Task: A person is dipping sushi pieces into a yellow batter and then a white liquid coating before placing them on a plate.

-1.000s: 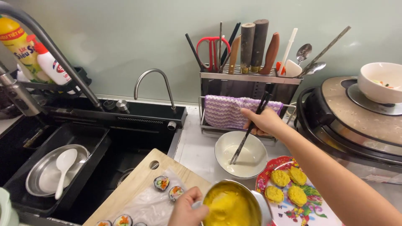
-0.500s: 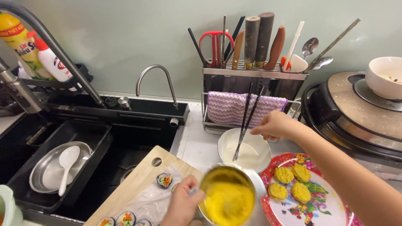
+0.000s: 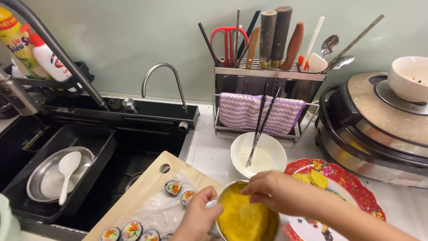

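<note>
Left hand (image 3: 196, 214) grips the near rim of the small metal bowl (image 3: 243, 218) of yellow egg at the bottom edge, between the cutting board (image 3: 147, 187) and the red floral plate (image 3: 352, 187). Right hand (image 3: 272, 189) is closed around black chopsticks (image 3: 261, 125), whose tips stand in the white bowl (image 3: 258, 154) just behind. Best to keep the metal bowl steady and level, chopsticks pinched firmly, tips low to avoid drips.

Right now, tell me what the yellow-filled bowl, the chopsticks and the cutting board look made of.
Bowl: apparently stainless steel, shiny grey rim, held by the left hand with the right hand over it. Chopsticks: dark, thin, glossy; metal or lacquered wood, unclear. Cutting board: pale wood, matte, faint grain.
</note>
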